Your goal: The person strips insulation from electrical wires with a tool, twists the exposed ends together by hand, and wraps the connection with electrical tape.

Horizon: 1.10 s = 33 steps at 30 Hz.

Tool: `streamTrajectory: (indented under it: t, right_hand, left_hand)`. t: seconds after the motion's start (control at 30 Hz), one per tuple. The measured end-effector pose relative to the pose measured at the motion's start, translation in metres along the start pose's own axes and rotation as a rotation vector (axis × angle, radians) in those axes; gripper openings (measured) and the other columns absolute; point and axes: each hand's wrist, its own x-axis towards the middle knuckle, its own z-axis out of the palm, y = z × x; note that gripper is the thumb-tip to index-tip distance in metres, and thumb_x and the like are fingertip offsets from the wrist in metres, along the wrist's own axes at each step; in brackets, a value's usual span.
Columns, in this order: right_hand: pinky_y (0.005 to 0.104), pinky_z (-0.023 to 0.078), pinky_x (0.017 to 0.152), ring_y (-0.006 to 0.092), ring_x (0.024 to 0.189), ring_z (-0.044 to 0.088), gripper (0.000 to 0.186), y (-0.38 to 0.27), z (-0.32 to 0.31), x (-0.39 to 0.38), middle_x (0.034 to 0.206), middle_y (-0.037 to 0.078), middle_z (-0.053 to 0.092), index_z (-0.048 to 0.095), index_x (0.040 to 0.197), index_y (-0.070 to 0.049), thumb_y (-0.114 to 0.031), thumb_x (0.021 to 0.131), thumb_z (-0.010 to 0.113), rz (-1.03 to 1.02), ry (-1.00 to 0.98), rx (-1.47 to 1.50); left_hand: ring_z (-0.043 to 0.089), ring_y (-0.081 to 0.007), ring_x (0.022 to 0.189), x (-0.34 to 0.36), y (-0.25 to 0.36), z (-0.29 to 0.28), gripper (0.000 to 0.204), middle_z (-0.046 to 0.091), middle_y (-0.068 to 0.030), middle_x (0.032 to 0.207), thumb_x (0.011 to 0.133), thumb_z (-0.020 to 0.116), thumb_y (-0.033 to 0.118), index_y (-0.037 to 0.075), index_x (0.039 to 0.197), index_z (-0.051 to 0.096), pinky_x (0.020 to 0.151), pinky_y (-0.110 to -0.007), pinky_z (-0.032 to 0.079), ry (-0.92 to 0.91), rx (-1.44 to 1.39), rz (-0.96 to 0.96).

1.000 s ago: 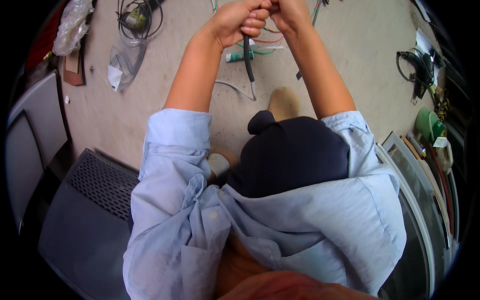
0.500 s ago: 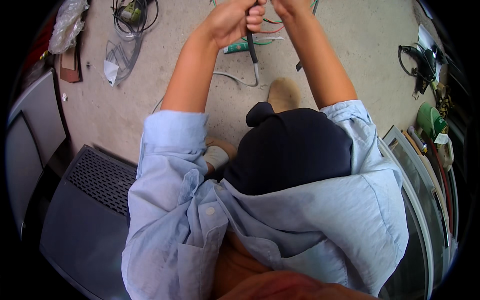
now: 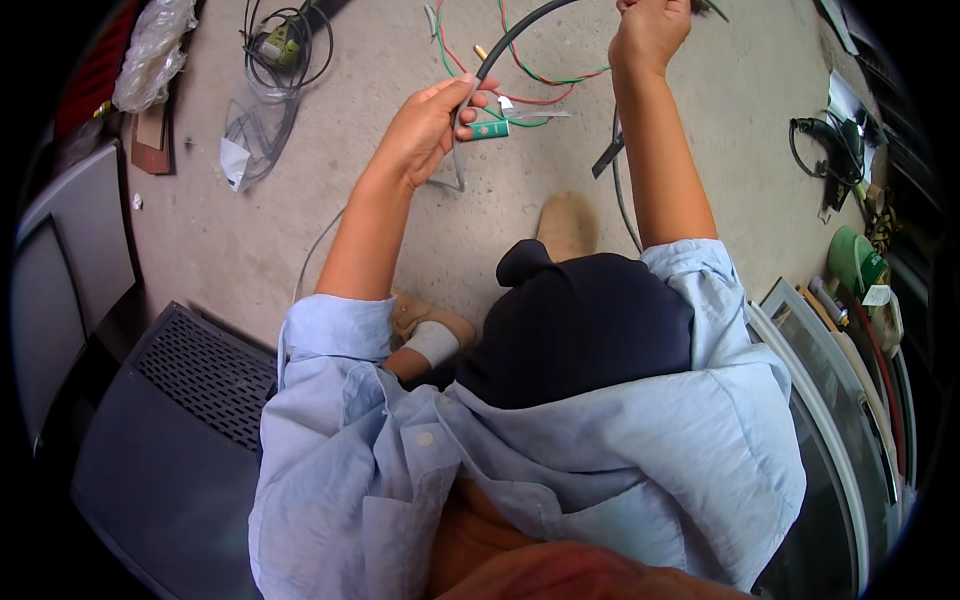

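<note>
My left hand (image 3: 432, 130) is closed around a cable with a black upper length (image 3: 515, 40) and a grey lower length (image 3: 458, 165). From the left fingers, the black length arcs up and right, leaving at the top edge toward my right hand. My right hand (image 3: 648, 40) is raised at the top edge with its fingers curled shut. What it grips is cut off by the frame. Beneath the left fingers lies a small green tube (image 3: 487, 130) on the floor. Thin red and green wires (image 3: 540, 98) loop between the two hands.
Left: coiled dark cable around a green tool (image 3: 278, 48), clear plastic wrap (image 3: 155, 55), a grey perforated panel (image 3: 200, 375). Right: a black corded tool (image 3: 840, 145), a green cap (image 3: 850, 258), leaning framed panes (image 3: 820, 400). My beige shoe (image 3: 568, 225) is on the concrete floor (image 3: 300, 220).
My hands, close together at the top before, are now apart: the left has come down and left along the cable, the right has moved right. More of the red and green wires shows.
</note>
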Motion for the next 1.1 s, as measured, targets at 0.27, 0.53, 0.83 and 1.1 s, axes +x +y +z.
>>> streamTrajectory:
  t: [0.27, 0.53, 0.83, 1.1]
  right_hand:
    - [0.0169, 0.035, 0.048, 0.0027, 0.055, 0.044, 0.031, -0.008, -0.002, -0.012, 0.078, 0.002, 0.062, 0.063, 0.103, -0.001, -0.028, 0.1, 0.048, -0.005, -0.065, -0.177]
    - [0.0179, 0.042, 0.05, 0.0047, 0.06, 0.048, 0.037, -0.002, -0.013, -0.024, 0.095, 0.01, 0.061, 0.042, 0.128, -0.002, -0.023, 0.099, 0.049, 0.298, -0.19, 0.179]
    - [0.0182, 0.049, 0.055, 0.007, 0.063, 0.053, 0.013, -0.006, -0.056, 0.011, 0.088, 0.006, 0.058, 0.051, 0.103, 0.0, -0.011, 0.098, 0.049, 0.732, 0.021, 0.566]
    - [0.0196, 0.051, 0.06, 0.0081, 0.067, 0.054, 0.019, -0.015, -0.022, -0.003, 0.083, 0.004, 0.057, 0.051, 0.112, 0.002, -0.01, 0.097, 0.051, 0.902, -0.362, 0.565]
  left_hand:
    - [0.038, -0.0016, 0.062, -0.004, 0.007, 0.005, 0.035, 0.047, 0.005, 0.08, 0.096, 0.055, 0.027, 0.004, 0.122, 0.059, 0.044, -0.015, 0.028, 0.113, -0.01, 0.017]
    - [0.031, -0.0009, 0.058, -0.005, 0.012, -0.009, 0.034, 0.042, 0.0078, 0.076, 0.088, 0.066, 0.036, 0.008, 0.107, 0.07, 0.044, -0.017, 0.02, 0.356, 0.15, 0.043]
    - [0.031, -0.0016, 0.059, -0.056, 0.094, -0.077, 0.037, 0.042, 0.0107, 0.074, 0.087, 0.062, 0.044, 0.014, 0.106, 0.071, 0.05, -0.019, 0.023, 0.31, 0.677, 0.045]
    - [0.063, -0.0176, 0.093, -0.227, 0.206, -0.097, 0.032, 0.069, -0.0111, 0.1, 0.092, 0.062, 0.031, 0.007, 0.113, 0.068, 0.086, -0.027, 0.046, 0.953, 1.726, 0.587]
